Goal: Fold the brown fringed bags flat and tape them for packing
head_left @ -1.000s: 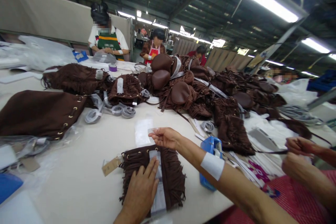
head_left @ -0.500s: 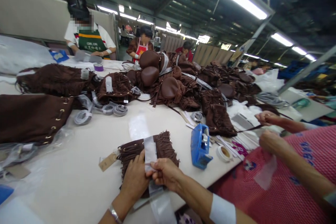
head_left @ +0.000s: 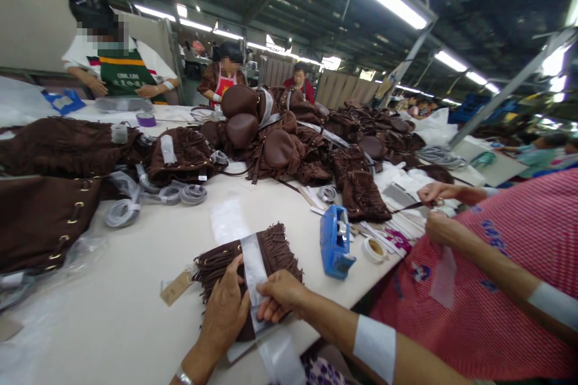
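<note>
A dark brown fringed bag [head_left: 280, 246] lies on the table in front of me, with a band of translucent plastic [head_left: 253, 264] running across its middle. My left hand [head_left: 224, 310] rests on the bag's left part, fingers stretched out and thumb apart, beside the band. The fingertips of my right hand [head_left: 282, 296] pinch the plastic band at its right edge, low on the bag. A tan card tag [head_left: 176, 287] hangs off the bag's left side. Below the bag, another piece of clear plastic [head_left: 282, 355] drapes over the table's front edge.
Right of the bag stand a blue tape dispenser [head_left: 335, 243] and a tape roll [head_left: 374, 249]. Brown bags [head_left: 277, 147] are heaped behind, with plastic-wrapped coils [head_left: 193, 194] before them. At right, a co-worker's hands [head_left: 436, 192] pull a dark strap. Other people work across the table.
My left hand's fingers have loosened and its thumb has spread away. My right hand has moved slightly down along the band, which now lies flatter. The view has shifted to the right.
</note>
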Tool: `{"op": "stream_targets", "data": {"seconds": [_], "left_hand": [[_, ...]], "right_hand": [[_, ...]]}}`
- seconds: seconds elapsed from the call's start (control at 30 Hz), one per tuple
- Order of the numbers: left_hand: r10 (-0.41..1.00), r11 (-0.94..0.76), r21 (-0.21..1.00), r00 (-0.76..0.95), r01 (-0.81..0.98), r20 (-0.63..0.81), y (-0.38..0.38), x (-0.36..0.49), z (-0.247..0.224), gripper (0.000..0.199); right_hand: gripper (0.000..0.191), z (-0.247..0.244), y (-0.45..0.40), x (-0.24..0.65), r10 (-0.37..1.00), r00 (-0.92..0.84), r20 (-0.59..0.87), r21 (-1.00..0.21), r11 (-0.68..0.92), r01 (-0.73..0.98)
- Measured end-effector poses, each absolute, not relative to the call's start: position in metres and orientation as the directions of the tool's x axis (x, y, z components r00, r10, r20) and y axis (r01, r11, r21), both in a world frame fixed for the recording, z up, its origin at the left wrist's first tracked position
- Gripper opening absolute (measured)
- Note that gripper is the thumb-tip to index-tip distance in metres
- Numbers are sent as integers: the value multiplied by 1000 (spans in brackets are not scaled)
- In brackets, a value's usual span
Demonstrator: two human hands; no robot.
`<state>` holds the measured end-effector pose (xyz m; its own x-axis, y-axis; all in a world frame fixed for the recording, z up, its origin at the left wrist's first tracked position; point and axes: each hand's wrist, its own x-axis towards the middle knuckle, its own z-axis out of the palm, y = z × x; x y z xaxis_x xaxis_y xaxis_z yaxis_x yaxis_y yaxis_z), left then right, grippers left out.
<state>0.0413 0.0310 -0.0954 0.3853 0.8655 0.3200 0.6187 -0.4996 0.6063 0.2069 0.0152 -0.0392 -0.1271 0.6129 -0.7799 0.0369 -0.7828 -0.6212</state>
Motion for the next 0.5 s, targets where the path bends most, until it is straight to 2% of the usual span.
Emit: {"op": "stream_targets", "data": {"seconds": [0.13, 0.3, 0.5], "left_hand": [[829, -559, 538, 437, 631, 349, 31, 41, -96, 62], [844, -536, 437, 457, 722, 281, 35, 44, -101, 54], [853, -520, 394, 445, 758, 272, 35, 48, -96, 53]], "right_hand": [[30, -43, 16, 209, 588, -124, -799, -600, -794, 98], [33, -49, 18, 212, 568, -126, -813, -582, -797, 162], [34, -54, 21, 213, 567, -100, -818, -572, -782, 249]]}}
